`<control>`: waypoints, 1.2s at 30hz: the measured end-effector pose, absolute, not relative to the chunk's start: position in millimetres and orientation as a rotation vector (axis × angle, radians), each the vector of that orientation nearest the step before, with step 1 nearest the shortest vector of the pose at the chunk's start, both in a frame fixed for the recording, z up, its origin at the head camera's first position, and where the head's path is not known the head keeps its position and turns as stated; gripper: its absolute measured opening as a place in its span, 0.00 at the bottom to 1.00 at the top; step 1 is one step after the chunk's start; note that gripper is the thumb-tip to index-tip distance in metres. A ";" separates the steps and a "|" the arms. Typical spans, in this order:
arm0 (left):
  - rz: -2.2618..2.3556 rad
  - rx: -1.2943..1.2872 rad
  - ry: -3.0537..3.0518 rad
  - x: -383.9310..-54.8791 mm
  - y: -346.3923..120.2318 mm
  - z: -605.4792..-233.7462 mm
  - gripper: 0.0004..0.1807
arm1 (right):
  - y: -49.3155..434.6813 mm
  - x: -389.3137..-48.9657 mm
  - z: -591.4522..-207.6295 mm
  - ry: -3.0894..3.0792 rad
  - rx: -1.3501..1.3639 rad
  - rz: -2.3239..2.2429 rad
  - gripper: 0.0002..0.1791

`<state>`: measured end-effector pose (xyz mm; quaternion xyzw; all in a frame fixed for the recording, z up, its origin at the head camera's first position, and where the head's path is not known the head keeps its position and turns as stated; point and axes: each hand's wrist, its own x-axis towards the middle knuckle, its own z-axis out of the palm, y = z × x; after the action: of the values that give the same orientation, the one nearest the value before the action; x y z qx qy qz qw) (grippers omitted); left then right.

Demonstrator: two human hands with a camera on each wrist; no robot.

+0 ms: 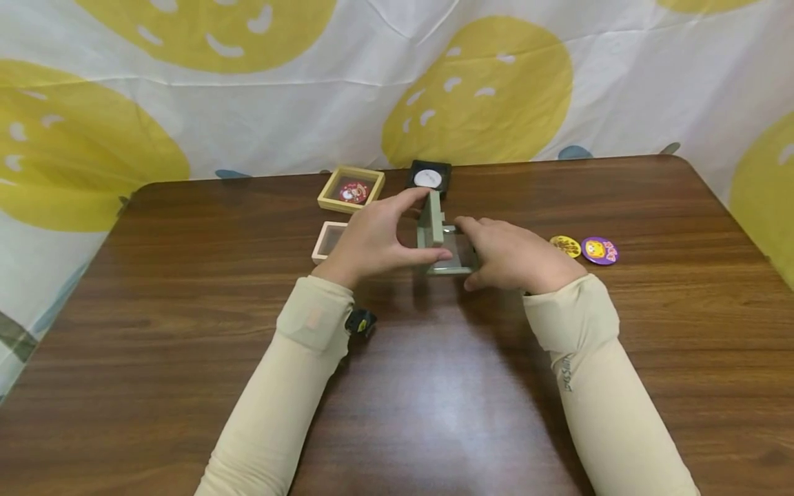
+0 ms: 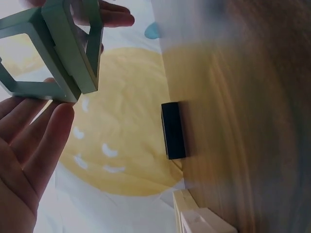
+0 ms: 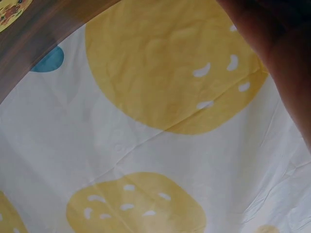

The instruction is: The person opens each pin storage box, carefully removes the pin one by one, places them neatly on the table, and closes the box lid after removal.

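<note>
A pale green hinged display case [image 1: 436,231] with clear film windows is held partly unfolded over the table. My left hand [image 1: 375,238] grips its raised half between thumb and fingers. The right hand [image 1: 511,256] holds the lower half [image 1: 451,271] by its right side, thumb toward me and fingers at the far side. In the left wrist view, both green frames [image 2: 36,90] meet along one edge at an angle, with the left fingers [image 2: 51,141] against one of them. The right wrist view shows only a dark edge of the right hand [image 3: 277,53]; the case is outside it.
Behind the hands stand a yellow case [image 1: 329,204] with a red round badge inside and a black case [image 1: 442,167] with a white disc. A pale pink case [image 1: 318,249] is partly hidden by the left hand. Yellow [image 1: 564,246] and purple [image 1: 599,251] badges lie right.
</note>
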<state>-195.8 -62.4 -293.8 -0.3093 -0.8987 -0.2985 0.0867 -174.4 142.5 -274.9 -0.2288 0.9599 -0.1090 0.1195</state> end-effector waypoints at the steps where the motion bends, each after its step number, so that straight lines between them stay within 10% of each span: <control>1: -0.885 -0.918 -2.675 -196.1 -63.0 -294.2 0.45 | 142.3 -174.6 -275.0 2.806 -0.659 -0.327 0.47; 36: -0.834 -0.912 -2.644 -195.8 -66.0 -293.1 0.49 | 142.7 -174.5 -268.7 2.869 -0.720 -0.395 0.51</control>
<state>-195.8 -66.0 -293.1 -0.3107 -0.9003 -0.2839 0.1114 -174.5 142.7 -268.7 -0.2405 0.9584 -0.1320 0.0788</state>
